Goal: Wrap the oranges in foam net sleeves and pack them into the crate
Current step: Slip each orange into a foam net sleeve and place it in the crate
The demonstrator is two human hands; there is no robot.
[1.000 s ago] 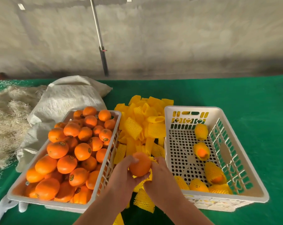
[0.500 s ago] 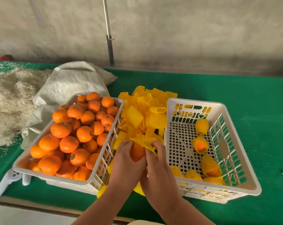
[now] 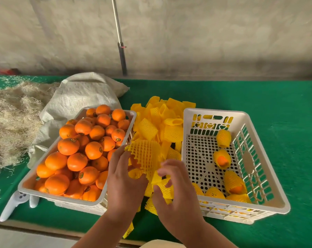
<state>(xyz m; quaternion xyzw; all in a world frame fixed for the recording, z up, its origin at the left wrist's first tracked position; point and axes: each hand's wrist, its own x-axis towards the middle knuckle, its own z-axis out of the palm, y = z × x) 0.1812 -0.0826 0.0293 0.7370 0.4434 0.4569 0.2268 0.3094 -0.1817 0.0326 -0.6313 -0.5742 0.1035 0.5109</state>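
Two bare forearms, left hand [image 3: 124,183], right hand [image 3: 176,196], apparently sleeveless, no rings

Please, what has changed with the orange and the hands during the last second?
The foam net sleeve has gone over the orange, which was bare before; only a sliver shows now. The left hand still holds it. The right hand has let go, fingers spread. Both crates and their fruit look unchanged.

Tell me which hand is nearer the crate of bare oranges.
Left. The left hand is beside the crate of bare oranges, at its right wall; the right hand is farther right, nearer the packing crate.
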